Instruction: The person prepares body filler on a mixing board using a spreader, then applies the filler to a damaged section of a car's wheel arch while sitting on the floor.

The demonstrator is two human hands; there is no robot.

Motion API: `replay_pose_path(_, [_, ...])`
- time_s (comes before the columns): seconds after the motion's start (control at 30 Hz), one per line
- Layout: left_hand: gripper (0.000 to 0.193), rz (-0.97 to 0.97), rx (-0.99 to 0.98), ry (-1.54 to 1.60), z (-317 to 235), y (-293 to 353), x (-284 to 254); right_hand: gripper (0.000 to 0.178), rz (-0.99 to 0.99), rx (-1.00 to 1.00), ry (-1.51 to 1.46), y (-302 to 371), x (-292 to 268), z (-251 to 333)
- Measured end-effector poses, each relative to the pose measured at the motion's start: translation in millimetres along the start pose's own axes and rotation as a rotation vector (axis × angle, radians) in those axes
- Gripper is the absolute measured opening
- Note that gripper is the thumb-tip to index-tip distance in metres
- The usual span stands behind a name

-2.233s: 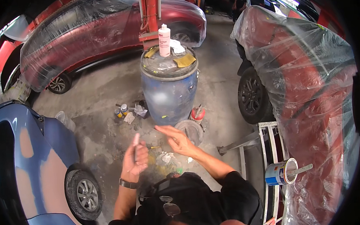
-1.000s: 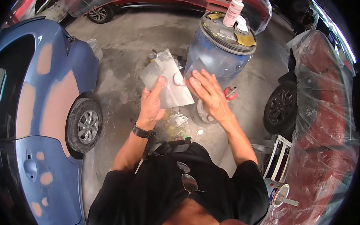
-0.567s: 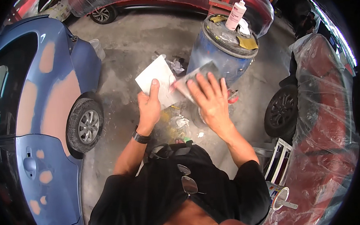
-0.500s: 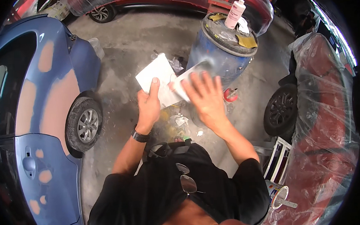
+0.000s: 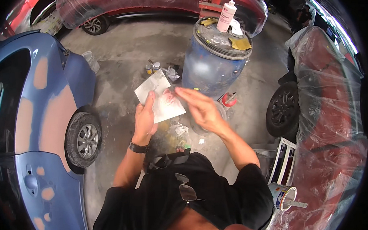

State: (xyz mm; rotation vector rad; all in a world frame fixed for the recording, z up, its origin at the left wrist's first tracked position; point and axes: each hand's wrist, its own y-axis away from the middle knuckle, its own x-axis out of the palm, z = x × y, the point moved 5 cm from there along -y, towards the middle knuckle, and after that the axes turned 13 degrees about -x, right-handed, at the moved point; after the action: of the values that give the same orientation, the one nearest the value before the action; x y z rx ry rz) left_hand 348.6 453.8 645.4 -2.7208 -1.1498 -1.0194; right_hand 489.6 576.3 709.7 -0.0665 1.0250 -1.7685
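The left hand [image 5: 144, 119] grips a pale flat board [image 5: 160, 96] bearing a pinkish smear, partly spread it seems, while the right hand [image 5: 200, 110], fingers flat and open, sweeps across its edge.

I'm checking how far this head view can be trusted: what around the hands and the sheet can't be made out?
- Right hand: motion-blurred; whether its fingertips touch the sheet is unclear.
- Left hand: its grip on the sheet shows, but the fingers behind are hidden by the sheet.
- Pink smear on the sheet: too small to identify.
- Small cans on the floor: too small.
- Drum: its base is hidden by the right hand.
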Motion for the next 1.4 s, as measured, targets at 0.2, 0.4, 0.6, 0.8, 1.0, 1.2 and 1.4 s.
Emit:
replay_pose_path(0.2, [0.034,0.041,-0.053,0.112,2.6,-3.2,1.5,0.059,0.398,0.043,0.871,42.8,-8.9,-26.9])
replay_pose_path(0.4, [0.041,-0.145,0.134,-0.78,6.8,-2.7,-8.9,0.064,0.409,-0.103,0.959,19.0,-9.5,-17.5])
replay_pose_path(0.6, [0.04,-0.284,0.063,-0.569,20.9,-4.6,-22.9,0.059,0.563,-0.206,0.63,63.8,33.1,-5.7])
replay_pose_path(0.8, [0.037,-0.113,0.037,0.015,-12.8,-20.0,-22.5,0.059,0.18,-0.076,0.344,52.8,-8.3,-7.8])
replay_pose_path(1.0, [0.039,0.197,-0.312,0.298,22.6,-10.8,5.3,0.067,-0.062,-0.337,0.102,20.4,5.4,27.1])
replay_pose_path(1.2, [0.036,0.089,-0.031,0.079,15.3,5.0,6.4,0.062,0.197,-0.013,0.542,36.5,-3.2,-20.8])
replay_pose_path(1.4, [0.039,-0.076,0.188,0.117,-25.4,0.4,-15.3,0.041,0.112,0.187,0.136,71.1,5.9,-41.7])
